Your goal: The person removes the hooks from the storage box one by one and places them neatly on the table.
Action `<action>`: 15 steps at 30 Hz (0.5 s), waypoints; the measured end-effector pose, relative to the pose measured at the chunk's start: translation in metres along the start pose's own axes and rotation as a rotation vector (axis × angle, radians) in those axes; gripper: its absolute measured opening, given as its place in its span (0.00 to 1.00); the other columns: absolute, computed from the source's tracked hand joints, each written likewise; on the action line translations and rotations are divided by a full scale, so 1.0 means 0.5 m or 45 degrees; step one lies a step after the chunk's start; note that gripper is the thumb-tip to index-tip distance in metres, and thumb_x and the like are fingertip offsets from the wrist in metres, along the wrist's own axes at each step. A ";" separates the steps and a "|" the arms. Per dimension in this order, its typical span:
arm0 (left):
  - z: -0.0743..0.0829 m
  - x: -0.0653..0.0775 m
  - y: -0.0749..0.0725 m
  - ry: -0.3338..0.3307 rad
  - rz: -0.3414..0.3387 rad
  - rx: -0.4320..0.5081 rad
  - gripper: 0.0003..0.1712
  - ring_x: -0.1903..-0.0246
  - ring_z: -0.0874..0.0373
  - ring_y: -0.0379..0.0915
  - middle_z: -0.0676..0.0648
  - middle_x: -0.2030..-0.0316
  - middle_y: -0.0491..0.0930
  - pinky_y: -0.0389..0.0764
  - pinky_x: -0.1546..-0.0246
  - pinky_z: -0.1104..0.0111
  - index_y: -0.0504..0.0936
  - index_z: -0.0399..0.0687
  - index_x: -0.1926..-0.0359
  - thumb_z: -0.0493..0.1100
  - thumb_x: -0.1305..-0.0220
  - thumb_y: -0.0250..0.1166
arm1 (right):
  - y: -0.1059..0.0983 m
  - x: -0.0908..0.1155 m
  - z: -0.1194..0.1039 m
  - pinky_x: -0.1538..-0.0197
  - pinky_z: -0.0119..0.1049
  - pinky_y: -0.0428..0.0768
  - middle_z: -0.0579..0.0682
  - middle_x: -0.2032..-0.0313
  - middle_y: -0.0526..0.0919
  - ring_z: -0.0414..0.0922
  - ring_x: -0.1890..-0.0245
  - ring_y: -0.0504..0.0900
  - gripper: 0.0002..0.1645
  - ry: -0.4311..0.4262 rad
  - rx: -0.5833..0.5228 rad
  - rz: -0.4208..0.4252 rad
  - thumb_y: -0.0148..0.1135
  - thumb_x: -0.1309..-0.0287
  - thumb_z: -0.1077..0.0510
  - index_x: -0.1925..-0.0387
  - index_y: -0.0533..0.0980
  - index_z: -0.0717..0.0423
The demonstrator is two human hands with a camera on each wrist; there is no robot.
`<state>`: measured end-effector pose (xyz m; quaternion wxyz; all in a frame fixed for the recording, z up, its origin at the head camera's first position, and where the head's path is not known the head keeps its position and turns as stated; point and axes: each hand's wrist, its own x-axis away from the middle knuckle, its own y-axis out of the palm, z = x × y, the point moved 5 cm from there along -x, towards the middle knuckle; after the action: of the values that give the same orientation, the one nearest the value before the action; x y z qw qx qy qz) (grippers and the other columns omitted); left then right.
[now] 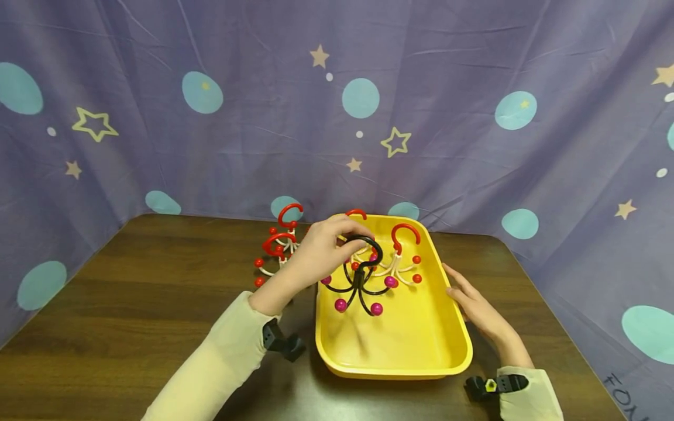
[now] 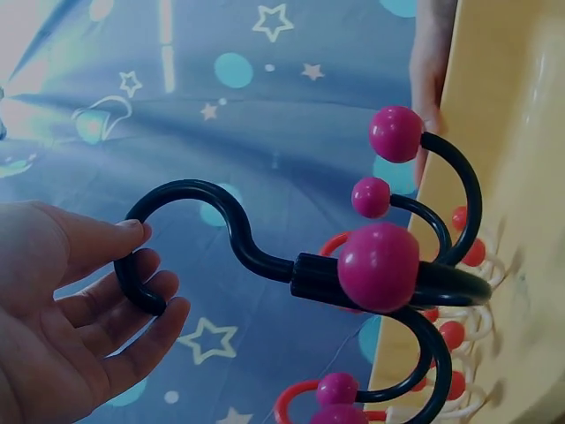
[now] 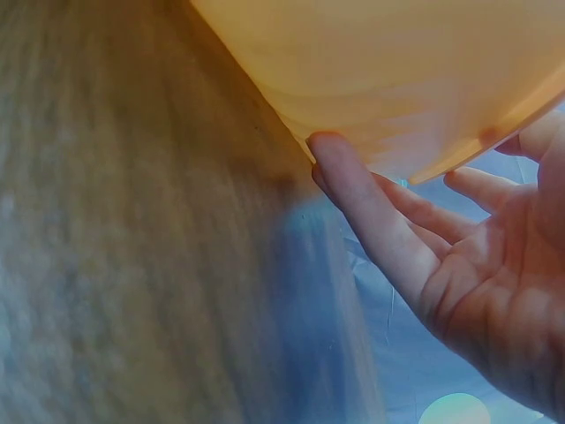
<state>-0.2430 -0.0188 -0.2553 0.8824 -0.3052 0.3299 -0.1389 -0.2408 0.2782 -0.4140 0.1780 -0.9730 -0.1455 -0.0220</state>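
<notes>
In the head view my left hand (image 1: 323, 251) pinches the hook end of a black multi-arm hanger (image 1: 358, 280) with magenta ball tips, holding it above a yellow tray (image 1: 405, 351). The left wrist view shows the thumb and fingers of this hand (image 2: 79, 309) around the black hook, with the curved arms pointing away. My right hand (image 1: 484, 313) lies along the tray's right side, its thumb at the rim. From the right wrist view, the fingers (image 3: 371, 212) extend along the tray's outer wall. White hangers with red hooks and red balls (image 1: 396, 254) stand in the tray's far part.
More red-and-white hangers (image 1: 279, 242) stand on the brown wooden table (image 1: 158, 304) left of the tray, partly hidden by my left hand. A purple curtain (image 1: 263, 117) with stars and dots hangs behind the table.
</notes>
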 end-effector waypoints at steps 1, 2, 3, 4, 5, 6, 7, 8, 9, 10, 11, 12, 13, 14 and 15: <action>-0.001 0.003 -0.006 -0.005 0.007 0.000 0.07 0.66 0.66 0.73 0.57 0.63 0.78 0.76 0.67 0.73 0.83 0.55 0.61 0.44 0.41 0.62 | 0.000 0.000 0.001 0.65 0.42 0.81 0.69 0.52 0.69 0.44 0.66 0.80 0.36 0.007 -0.002 0.001 0.41 0.32 0.51 0.29 0.39 0.48; -0.002 0.006 -0.013 -0.009 0.017 -0.001 0.07 0.67 0.65 0.72 0.57 0.64 0.78 0.75 0.69 0.73 0.83 0.55 0.61 0.44 0.41 0.62 | 0.001 -0.001 0.001 0.64 0.43 0.81 0.69 0.52 0.69 0.45 0.65 0.80 0.36 0.012 -0.006 0.002 0.41 0.32 0.50 0.29 0.40 0.48; -0.004 0.008 -0.018 -0.017 0.024 -0.001 0.07 0.69 0.65 0.72 0.57 0.64 0.78 0.74 0.70 0.72 0.83 0.55 0.61 0.44 0.41 0.62 | 0.001 -0.001 0.001 0.64 0.43 0.81 0.69 0.51 0.69 0.45 0.65 0.80 0.35 0.016 -0.009 0.002 0.41 0.32 0.50 0.29 0.40 0.47; -0.006 0.011 -0.024 -0.023 0.032 -0.004 0.08 0.70 0.65 0.71 0.58 0.65 0.78 0.73 0.71 0.72 0.83 0.54 0.61 0.44 0.41 0.63 | 0.001 -0.002 0.002 0.63 0.43 0.81 0.69 0.51 0.69 0.45 0.64 0.80 0.35 0.019 -0.015 0.003 0.41 0.32 0.50 0.29 0.40 0.46; -0.008 0.013 -0.030 -0.028 0.043 -0.013 0.08 0.72 0.64 0.70 0.58 0.66 0.77 0.72 0.72 0.72 0.83 0.54 0.61 0.44 0.42 0.63 | 0.001 -0.002 0.001 0.63 0.43 0.81 0.69 0.50 0.68 0.46 0.64 0.80 0.35 0.017 -0.018 0.003 0.41 0.32 0.50 0.29 0.40 0.46; -0.009 0.016 -0.036 -0.035 0.053 -0.017 0.08 0.74 0.63 0.69 0.57 0.66 0.77 0.71 0.74 0.71 0.83 0.54 0.61 0.43 0.42 0.63 | 0.001 -0.003 0.001 0.63 0.44 0.81 0.69 0.50 0.68 0.46 0.64 0.80 0.35 0.014 -0.020 0.004 0.41 0.32 0.50 0.29 0.40 0.46; -0.012 0.018 -0.040 -0.044 0.062 -0.019 0.08 0.75 0.62 0.67 0.58 0.67 0.77 0.70 0.75 0.71 0.83 0.54 0.61 0.43 0.42 0.63 | 0.001 -0.003 0.000 0.63 0.44 0.81 0.69 0.50 0.68 0.46 0.64 0.80 0.35 0.013 -0.021 0.003 0.41 0.32 0.50 0.29 0.40 0.46; -0.014 0.021 -0.045 -0.048 0.071 -0.021 0.08 0.75 0.61 0.66 0.57 0.68 0.76 0.69 0.75 0.71 0.83 0.55 0.61 0.43 0.42 0.63 | 0.001 -0.003 0.000 0.63 0.44 0.81 0.69 0.50 0.68 0.46 0.64 0.80 0.35 0.015 -0.021 0.005 0.41 0.32 0.50 0.29 0.40 0.46; -0.016 0.023 -0.049 -0.052 0.078 -0.021 0.07 0.75 0.61 0.65 0.57 0.70 0.76 0.68 0.75 0.71 0.83 0.55 0.61 0.44 0.42 0.63 | 0.001 -0.002 0.000 0.63 0.43 0.81 0.69 0.50 0.68 0.46 0.64 0.80 0.35 0.017 -0.017 0.008 0.41 0.32 0.50 0.29 0.40 0.46; -0.017 0.025 -0.053 -0.057 0.082 -0.020 0.07 0.75 0.61 0.64 0.57 0.70 0.75 0.68 0.75 0.71 0.83 0.56 0.61 0.44 0.42 0.63 | 0.001 -0.002 0.000 0.64 0.43 0.81 0.68 0.50 0.68 0.46 0.64 0.80 0.35 0.021 -0.015 0.010 0.41 0.32 0.50 0.29 0.40 0.46; -0.019 0.028 -0.056 -0.063 0.085 -0.018 0.07 0.75 0.61 0.64 0.58 0.71 0.75 0.68 0.75 0.71 0.83 0.57 0.61 0.44 0.42 0.63 | 0.001 -0.001 0.000 0.64 0.43 0.81 0.68 0.51 0.68 0.45 0.65 0.80 0.35 0.025 -0.010 0.013 0.41 0.32 0.50 0.29 0.40 0.46; -0.021 0.030 -0.060 -0.070 0.083 -0.019 0.08 0.75 0.61 0.64 0.58 0.71 0.75 0.67 0.75 0.70 0.83 0.57 0.61 0.44 0.42 0.63 | 0.001 -0.001 0.000 0.64 0.43 0.81 0.68 0.51 0.68 0.45 0.65 0.80 0.35 0.028 -0.009 0.014 0.41 0.32 0.50 0.29 0.40 0.46; -0.022 0.033 -0.064 -0.074 0.081 -0.024 0.08 0.74 0.61 0.64 0.58 0.70 0.75 0.67 0.74 0.69 0.83 0.57 0.61 0.45 0.42 0.63 | 0.001 0.000 0.001 0.64 0.43 0.81 0.68 0.52 0.68 0.45 0.65 0.80 0.35 0.033 -0.008 0.015 0.41 0.32 0.50 0.29 0.40 0.46; -0.023 0.035 -0.068 -0.070 0.083 -0.036 0.08 0.74 0.61 0.63 0.58 0.70 0.75 0.67 0.74 0.69 0.83 0.57 0.61 0.45 0.42 0.63 | 0.001 0.000 0.001 0.64 0.43 0.81 0.68 0.52 0.68 0.45 0.65 0.80 0.35 0.036 -0.007 0.016 0.41 0.32 0.49 0.29 0.40 0.46; -0.025 0.037 -0.072 -0.070 0.087 -0.044 0.08 0.73 0.62 0.64 0.58 0.69 0.76 0.68 0.73 0.69 0.83 0.57 0.61 0.45 0.42 0.63 | 0.001 0.001 0.001 0.64 0.43 0.80 0.67 0.52 0.69 0.45 0.65 0.80 0.35 0.037 -0.006 0.016 0.41 0.32 0.49 0.29 0.40 0.46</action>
<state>-0.2389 -0.0605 -0.2493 0.8900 -0.3128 0.3180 -0.0945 -0.2403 0.2783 -0.4146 0.1778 -0.9739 -0.1366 -0.0356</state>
